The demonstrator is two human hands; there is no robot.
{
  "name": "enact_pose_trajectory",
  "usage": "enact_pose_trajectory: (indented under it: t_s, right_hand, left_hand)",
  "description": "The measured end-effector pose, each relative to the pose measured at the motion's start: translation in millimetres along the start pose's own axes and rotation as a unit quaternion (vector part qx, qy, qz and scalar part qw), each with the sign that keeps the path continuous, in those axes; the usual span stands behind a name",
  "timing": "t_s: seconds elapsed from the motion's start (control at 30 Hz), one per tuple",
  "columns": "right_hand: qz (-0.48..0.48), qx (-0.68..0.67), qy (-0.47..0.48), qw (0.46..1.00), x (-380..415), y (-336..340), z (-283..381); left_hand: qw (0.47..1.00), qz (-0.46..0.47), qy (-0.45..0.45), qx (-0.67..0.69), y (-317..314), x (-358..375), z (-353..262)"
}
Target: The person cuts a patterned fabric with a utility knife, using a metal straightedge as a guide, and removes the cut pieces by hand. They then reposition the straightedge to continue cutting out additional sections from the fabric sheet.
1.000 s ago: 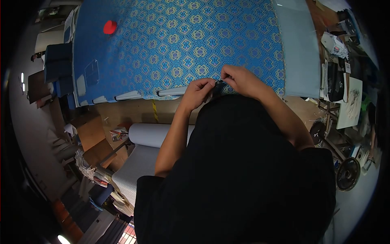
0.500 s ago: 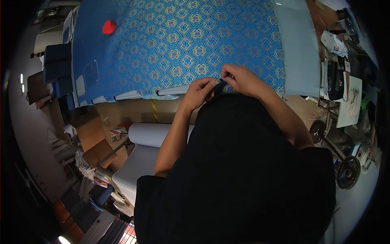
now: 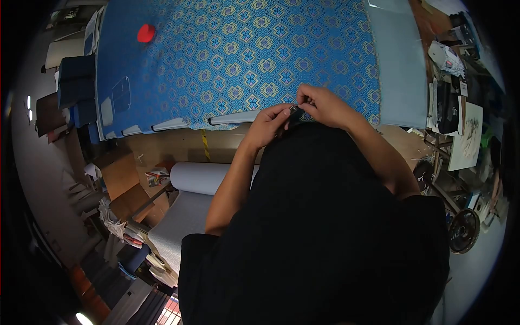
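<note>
Blue fabric with a yellow and purple pattern (image 3: 265, 65) covers the table. At its near edge, close to my body, my left hand (image 3: 270, 124) pinches a small dark item (image 3: 294, 110) with a metallic glint, too small to name. My right hand (image 3: 322, 105) is just right of it, thumb and fingers pressed together at the same item. The fingertips of both hands nearly touch. What lies under my hands is partly hidden by them and by my black clothing.
A red round object (image 3: 146, 33) lies on the fabric at the upper left. Below the table edge are a large pale roll (image 3: 197, 177) and an open cardboard box (image 3: 122, 176). A black round fan-like object (image 3: 464, 231) stands at the right.
Both hands stay close together at the fabric edge, with only slight finger movement. The view has shifted very slightly.
</note>
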State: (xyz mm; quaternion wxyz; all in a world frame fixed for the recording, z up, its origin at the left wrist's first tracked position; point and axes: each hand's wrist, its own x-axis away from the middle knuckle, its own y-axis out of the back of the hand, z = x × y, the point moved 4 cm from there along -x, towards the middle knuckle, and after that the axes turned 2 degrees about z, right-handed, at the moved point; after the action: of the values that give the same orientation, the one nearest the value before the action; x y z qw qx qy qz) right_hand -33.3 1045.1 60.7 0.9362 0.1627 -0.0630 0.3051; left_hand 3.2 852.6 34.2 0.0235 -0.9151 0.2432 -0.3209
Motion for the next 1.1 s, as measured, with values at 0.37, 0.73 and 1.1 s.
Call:
enact_pose_trajectory:
  t_s: [0.37,0.73,1.1]
  right_hand:
    - [0.015,-0.019,-0.003,1.0,4.4,-0.8,-5.0]
    - [0.02,-0.06,-0.011,0.998,1.7,-0.5,-11.7]
    - [0.044,-0.137,-0.075,0.987,-1.8,-6.5,-29.0]
  left_hand:
    - [1.0,0.019,0.003,-0.024,-5.0,2.9,0.0]
    - [0.997,0.011,-0.01,0.072,-12.1,6.1,4.6]
    - [0.992,0.024,-0.001,0.122,-10.1,5.0,16.9]
